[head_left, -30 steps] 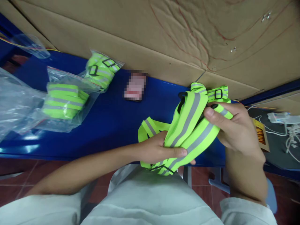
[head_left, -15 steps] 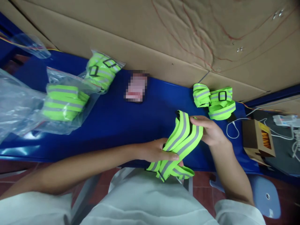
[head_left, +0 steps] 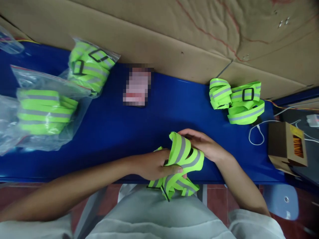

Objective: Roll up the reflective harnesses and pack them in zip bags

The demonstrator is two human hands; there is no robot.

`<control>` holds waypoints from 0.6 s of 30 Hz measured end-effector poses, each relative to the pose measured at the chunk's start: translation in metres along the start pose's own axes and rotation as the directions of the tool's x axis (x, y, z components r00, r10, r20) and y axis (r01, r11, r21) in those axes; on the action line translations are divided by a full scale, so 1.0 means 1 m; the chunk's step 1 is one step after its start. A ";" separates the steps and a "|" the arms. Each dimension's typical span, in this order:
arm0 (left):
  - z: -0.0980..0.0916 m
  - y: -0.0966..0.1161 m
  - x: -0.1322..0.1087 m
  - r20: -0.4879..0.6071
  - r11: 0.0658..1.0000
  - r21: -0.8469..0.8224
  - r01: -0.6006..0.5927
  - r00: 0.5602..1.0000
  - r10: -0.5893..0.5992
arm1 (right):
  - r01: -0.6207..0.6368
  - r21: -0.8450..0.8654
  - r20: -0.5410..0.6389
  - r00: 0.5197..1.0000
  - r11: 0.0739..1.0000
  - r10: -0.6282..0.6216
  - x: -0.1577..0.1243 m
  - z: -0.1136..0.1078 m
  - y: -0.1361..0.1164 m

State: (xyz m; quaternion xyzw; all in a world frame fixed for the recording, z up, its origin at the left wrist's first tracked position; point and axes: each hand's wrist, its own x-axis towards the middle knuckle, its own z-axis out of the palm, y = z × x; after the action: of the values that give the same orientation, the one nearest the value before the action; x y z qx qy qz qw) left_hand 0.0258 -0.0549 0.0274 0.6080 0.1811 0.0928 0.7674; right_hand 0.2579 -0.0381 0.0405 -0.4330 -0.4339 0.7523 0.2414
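My left hand (head_left: 153, 166) is closed around the middle of a neon-yellow reflective strap (head_left: 193, 162) with a grey stripe, its thumb across the front. The strap is folded in loops, and loose ends with black buckles hang below that hand, over the table's front edge. At the strap's upper right, my right hand (head_left: 205, 144) has its fingers curled behind a loop; the fingertips are partly hidden. Farther back on the right lie a rolled yellow strap (head_left: 219, 93) and a looser strap coil (head_left: 245, 114) with a black buckle.
On the left of the blue table (head_left: 107, 132) lie clear zip bags with yellow straps, one nearer (head_left: 46, 113) and one farther (head_left: 89, 66). A pixelated pinkish item (head_left: 137, 86) lies mid-table. A cardboard box (head_left: 281, 142) and white cable (head_left: 263, 137) are at right. Cardboard (head_left: 161, 43) lines the back.
My right hand and the strap's upper loops have moved down and left, closer to my left hand. The loops are bent tighter. The view has shifted a little.
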 end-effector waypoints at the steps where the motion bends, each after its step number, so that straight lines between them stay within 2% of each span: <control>1: 0.000 0.002 -0.001 -0.003 1.000 0.003 -0.005 1.000 0.005 | 0.050 -0.093 -0.008 0.999 0.994 -0.051 -0.002 -0.001 -0.001; 4: -0.001 0.007 -0.002 -0.004 0.999 0.031 0.005 1.000 -0.005 | 0.153 -0.315 0.020 0.988 0.937 -0.154 -0.011 -0.004 -0.009; 7: -0.002 0.011 -0.003 0.001 0.999 0.042 -0.003 1.000 0.003 | 0.259 -0.426 0.183 0.963 0.867 -0.198 -0.022 -0.004 -0.018; 9: -0.002 0.011 -0.002 -0.008 1.000 0.026 0.004 1.000 -0.004 | 0.295 -0.518 0.232 0.952 0.803 -0.201 -0.027 0.001 -0.021; 11: 0.000 0.009 -0.001 -0.008 0.997 -0.033 0.063 0.998 -0.063 | 0.245 -0.568 0.174 0.969 0.786 -0.176 -0.028 0.008 -0.021; 15: 0.005 0.006 0.002 -0.039 0.942 -0.311 0.130 0.988 -0.149 | 0.090 -0.469 -0.012 0.994 0.879 -0.108 -0.024 0.018 -0.018; 18: 0.009 0.005 0.004 -0.077 0.887 -0.439 0.141 0.978 -0.194 | 0.094 -0.408 -0.068 0.989 0.908 -0.133 -0.022 0.020 -0.016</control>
State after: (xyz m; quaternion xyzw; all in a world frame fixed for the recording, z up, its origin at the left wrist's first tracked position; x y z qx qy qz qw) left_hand 0.0332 -0.0602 0.0338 0.3988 0.2534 0.0998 0.8757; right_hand 0.2512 -0.0554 0.0687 -0.4826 -0.5924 0.6099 0.2103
